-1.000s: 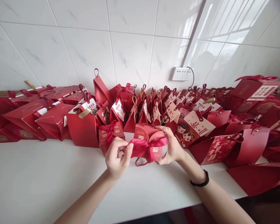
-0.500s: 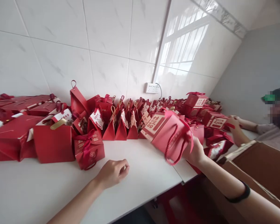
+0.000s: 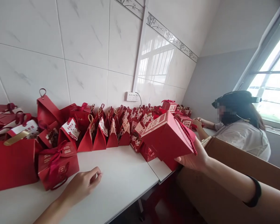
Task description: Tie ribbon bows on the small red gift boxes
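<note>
My right hand [image 3: 197,157] grips a red gift box [image 3: 169,137] with a twisted rope handle and a cream patterned panel. The box is held tilted above the table's right part; some of my fingers are hidden behind it. My left hand [image 3: 84,183] rests on the white table [image 3: 121,177], loosely curled, thumb near the fingers and nothing visible in it. Just behind it sits a small red box with a ribbon bow [image 3: 58,163]. A larger plain red box [image 3: 12,165] stands to its left.
Rows of red gift boxes [image 3: 107,130] line the tiled wall, below a socket strip [image 3: 132,96]. An open cardboard carton [image 3: 242,158] stands at the right, under my right forearm. Beyond it a co-worker [image 3: 242,133] reaches toward the boxes.
My view has swung right, showing more of the co-worker and a window. The gift box in my right hand has turned, so its plain side shows. My left hand stays curled on the table.
</note>
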